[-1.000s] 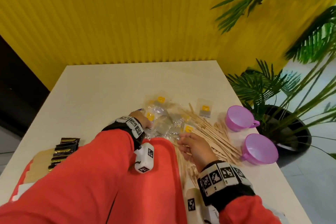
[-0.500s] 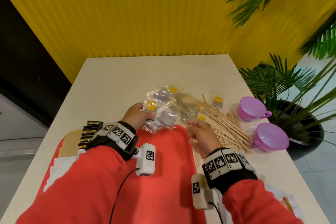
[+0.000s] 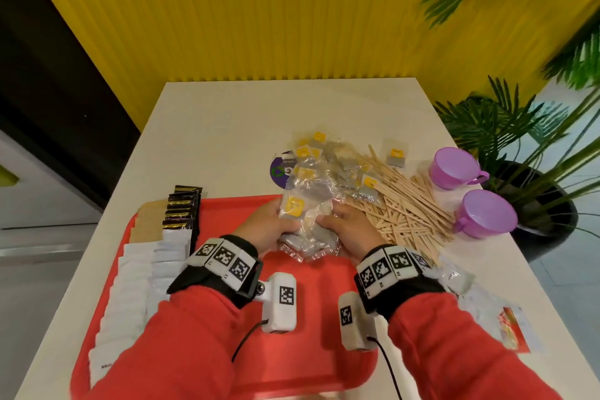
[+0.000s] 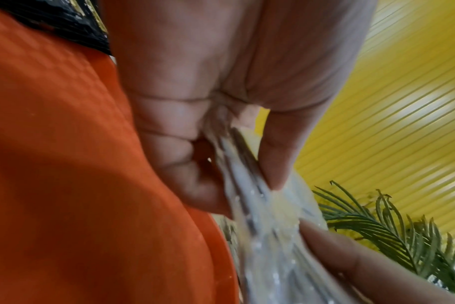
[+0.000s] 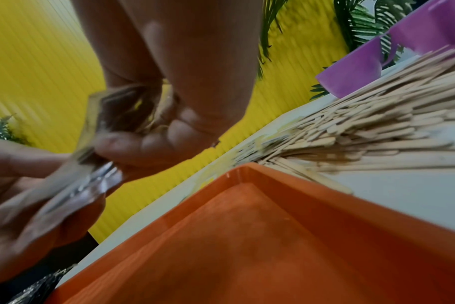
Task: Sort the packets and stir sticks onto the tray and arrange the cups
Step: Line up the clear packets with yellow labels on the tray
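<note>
Head view: both hands, left hand and right hand, grasp a crinkled bundle of clear packets with yellow labels, above the red tray. Left wrist view: thumb and fingers pinch the glossy plastic. Right wrist view: fingers clamp it beside the stir sticks.

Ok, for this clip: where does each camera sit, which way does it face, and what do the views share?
Head: worn on the head, looking forward and down at the table; shows both red sleeves, left hand and right hand holding a bundle of clear packets over the red tray.
Left wrist: under the left hand, facing along its fingers; the clear packets are pinched.
Right wrist: under the right hand, facing the stir sticks and purple cups.
Shared: both wrist views show the packets and tray.
</note>
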The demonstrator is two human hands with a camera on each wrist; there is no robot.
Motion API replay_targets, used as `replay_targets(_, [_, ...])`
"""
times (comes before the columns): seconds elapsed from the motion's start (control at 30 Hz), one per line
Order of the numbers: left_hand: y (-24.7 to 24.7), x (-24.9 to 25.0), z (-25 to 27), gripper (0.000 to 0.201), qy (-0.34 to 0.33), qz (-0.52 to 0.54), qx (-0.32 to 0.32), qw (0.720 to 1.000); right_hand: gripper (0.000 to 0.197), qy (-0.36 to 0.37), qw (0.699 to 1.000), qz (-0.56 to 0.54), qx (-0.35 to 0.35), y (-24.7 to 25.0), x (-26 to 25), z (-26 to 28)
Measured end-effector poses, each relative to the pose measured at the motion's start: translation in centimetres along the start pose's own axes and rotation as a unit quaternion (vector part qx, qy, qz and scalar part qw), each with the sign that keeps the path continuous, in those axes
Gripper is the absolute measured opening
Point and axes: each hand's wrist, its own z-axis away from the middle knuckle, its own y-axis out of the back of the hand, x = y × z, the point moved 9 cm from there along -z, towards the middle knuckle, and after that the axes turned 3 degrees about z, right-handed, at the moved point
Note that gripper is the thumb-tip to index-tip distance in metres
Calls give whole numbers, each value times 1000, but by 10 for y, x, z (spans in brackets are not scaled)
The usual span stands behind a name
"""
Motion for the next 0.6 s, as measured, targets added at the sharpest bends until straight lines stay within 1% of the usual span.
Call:
replay_targets(0.07, [4,-4,1,29,3,-11,9,1000,3,-2,999,40,26,4,4,1])
replay_targets(0.2, [20,-11,-1,33,9,-16,55,998,13,-23,996,50,65,14,14,5])
replay_targets(0.33, [46,-17,0,27,25,-25,121,992,17,-38,994,57,85,26,21,7])
replay_targets(0.47, [68,-22,1,25,31,-114,185,975,18,-38,993,51,98,30,26,5])
replay_targets(0.57, [71,-30,2,20,53,-171,209,961,16,-41,992,64,97,27,29,3])
replay_targets(0.6, [70,-34,2,23,61,-182,214,958,15,-43,992,64,99,25,30,2])
